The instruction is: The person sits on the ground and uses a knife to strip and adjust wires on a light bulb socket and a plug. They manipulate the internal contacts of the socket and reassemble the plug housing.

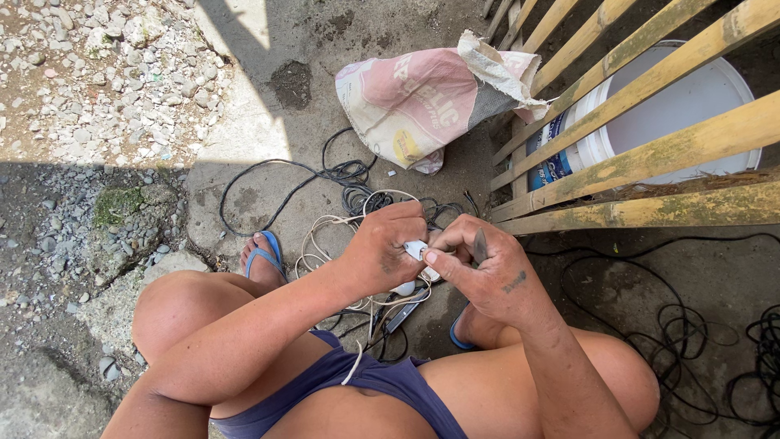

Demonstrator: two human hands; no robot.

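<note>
A crumpled pink-and-white woven sack (422, 102) lies on the concrete ground (268, 122) ahead of the person, its torn mouth resting against a slanted frame of yellowish wooden slats (650, 146). Behind those slats stands a white plastic bucket with a blue label (682, 106), partly hidden by them. A tangle of thin black cable (341, 175) loops over the concrete between the sack and the hands, and more black cable (691, 325) coils on the dark ground at the right. Grey gravel (89, 73) covers the upper left, next to a moss-patched stone (118, 203). The person squats, a blue flip-flop sandal (264, 256) on the left foot, and the bare knees frame the work from both sides. Between them, in front of the purple shorts (366, 382), sits a small white plastic piece (417, 249), mostly covered by fingers. The left hand (382, 248) is curled around it from the left, fingers pressed together over it. The right hand (487, 272) pinches its edge with thumb and forefinger. Cream-white cord (325, 236) loops out from under the hands toward the sandal and trails down across the shorts.
</note>
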